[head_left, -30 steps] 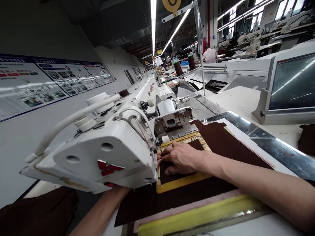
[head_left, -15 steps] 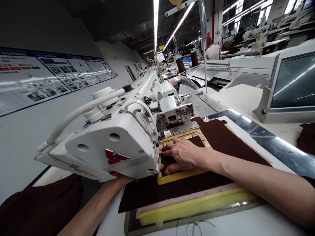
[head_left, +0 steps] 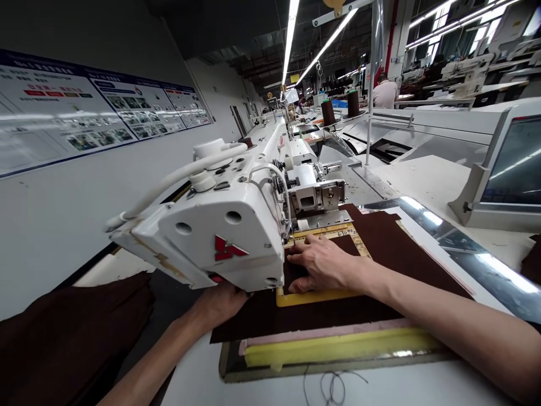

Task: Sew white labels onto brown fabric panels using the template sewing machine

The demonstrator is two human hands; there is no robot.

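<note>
Dark brown fabric (head_left: 393, 245) lies under a yellow frame (head_left: 325, 298) with handwriting on its corner. My right hand (head_left: 325, 262) rests palm down inside the frame, fingers spread on the fabric, holding nothing. A white sewing machine head (head_left: 203, 242) with a red emblem stands to its left, needle area close to my fingertips. My left hand (head_left: 224, 307) is low beside the machine head, near the fabric's left edge. The machine hides part of that hand, so its finger closure does not show. A metal clamp (head_left: 319, 220) borders the frame's far side.
A yellow-taped strip (head_left: 338, 349) runs along the front edge, with loose dark thread (head_left: 332, 389) before it. More brown fabric (head_left: 76, 332) hangs at left. A screen (head_left: 513, 158) stands at right. Thread cones (head_left: 353, 104) stand behind; a person (head_left: 385, 93) is farther off.
My left hand has drawn back leftward from under the machine head, out of the frame's opening. My right hand stays on the fabric. The view has shifted, moving the scene rightward.
</note>
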